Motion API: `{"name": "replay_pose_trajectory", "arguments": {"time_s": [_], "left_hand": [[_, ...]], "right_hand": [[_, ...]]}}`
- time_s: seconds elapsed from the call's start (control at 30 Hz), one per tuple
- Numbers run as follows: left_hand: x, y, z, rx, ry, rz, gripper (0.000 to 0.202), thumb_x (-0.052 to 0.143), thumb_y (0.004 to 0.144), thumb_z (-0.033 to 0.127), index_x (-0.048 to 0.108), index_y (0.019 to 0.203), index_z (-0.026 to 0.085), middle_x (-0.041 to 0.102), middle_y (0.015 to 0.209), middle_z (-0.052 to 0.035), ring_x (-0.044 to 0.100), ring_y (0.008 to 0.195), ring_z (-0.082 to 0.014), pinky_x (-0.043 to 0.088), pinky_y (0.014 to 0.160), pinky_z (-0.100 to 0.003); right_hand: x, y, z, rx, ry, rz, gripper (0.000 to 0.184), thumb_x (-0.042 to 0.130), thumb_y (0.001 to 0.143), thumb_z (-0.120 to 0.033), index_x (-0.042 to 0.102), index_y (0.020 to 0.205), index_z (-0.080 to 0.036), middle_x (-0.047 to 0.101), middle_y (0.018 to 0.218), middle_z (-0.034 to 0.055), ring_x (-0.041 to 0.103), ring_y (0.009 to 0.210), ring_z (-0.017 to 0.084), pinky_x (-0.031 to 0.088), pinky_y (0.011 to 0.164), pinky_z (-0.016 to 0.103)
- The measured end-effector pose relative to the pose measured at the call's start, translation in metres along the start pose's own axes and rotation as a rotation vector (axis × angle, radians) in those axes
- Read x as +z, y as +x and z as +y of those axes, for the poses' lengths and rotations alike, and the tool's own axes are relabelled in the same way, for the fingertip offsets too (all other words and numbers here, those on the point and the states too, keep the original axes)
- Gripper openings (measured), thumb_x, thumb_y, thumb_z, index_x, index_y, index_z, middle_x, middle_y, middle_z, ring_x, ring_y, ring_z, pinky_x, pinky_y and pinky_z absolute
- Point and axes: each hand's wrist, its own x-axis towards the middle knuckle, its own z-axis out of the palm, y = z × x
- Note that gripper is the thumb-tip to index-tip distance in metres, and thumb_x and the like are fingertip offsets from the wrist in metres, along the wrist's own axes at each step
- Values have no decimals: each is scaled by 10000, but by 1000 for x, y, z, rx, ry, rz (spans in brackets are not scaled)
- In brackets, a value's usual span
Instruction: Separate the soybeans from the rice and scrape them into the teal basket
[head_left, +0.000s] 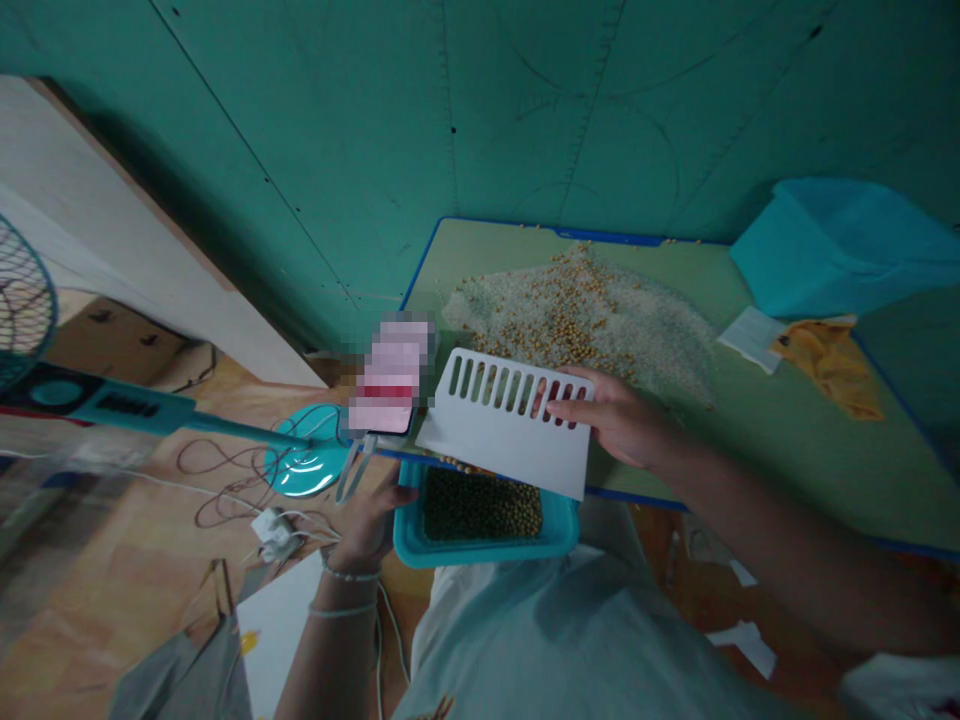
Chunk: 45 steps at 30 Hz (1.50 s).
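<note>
My right hand grips a white slotted plastic scoop, its fingers hooked through the slots, and holds it tilted above a teal tray filled with dark greenish beans. My left hand, with thin bracelets on the wrist, holds that tray by its left edge against the table's near edge. On the green table top lies a spread heap of white rice mixed with yellowish beans.
A phone with a blurred screen stands on a clip holder at the table's left corner. A teal bag, a paper slip and a yellow cloth lie at the right. A standing fan, cables and a charger sit on the floor left.
</note>
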Motion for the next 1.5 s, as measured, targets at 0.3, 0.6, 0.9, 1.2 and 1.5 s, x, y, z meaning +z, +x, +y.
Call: {"name": "replay_pose_trajectory", "arguments": {"time_s": [0.3,0.6,0.9,1.2,1.5], "left_hand": [[-2,1,-3,-46,-9,-19,368,677,550,213,748,905,280,786,881,-30,585,1180,-411,463,988,-564],[4,-6,-1,-64,-25,-31,398,662,548,197,763,923,285,794,921,-10,613,1145,-394,488,953,-523],[16,-4,-11,-127,-25,-132,485,693,562,186,735,1042,243,779,1018,-45,653,1073,-351,484,959,-464],[9,-2,-21,-93,-45,-197,451,685,586,171,732,1030,232,776,1048,-28,594,1184,-348,422,1045,-448],[12,-4,-19,-54,-51,-239,495,647,635,146,697,1119,237,757,1120,-34,592,1197,-337,420,1052,-450]], "right_hand": [[6,1,8,-9,-37,-119,223,776,644,-278,674,827,-200,724,774,6,640,684,159,477,652,292],[-41,-17,-24,-73,34,249,285,870,496,-271,675,701,-240,705,699,-26,618,652,161,456,657,309],[-72,-15,-28,-72,-15,361,339,897,443,-363,684,685,-260,707,691,-16,621,640,179,480,660,342],[-71,-12,-21,-58,18,336,352,879,472,-303,659,739,-237,713,716,-26,647,667,183,491,706,348],[-65,-14,-16,-24,38,290,348,874,480,-265,657,750,-240,715,722,-15,643,674,182,490,702,343]]}}
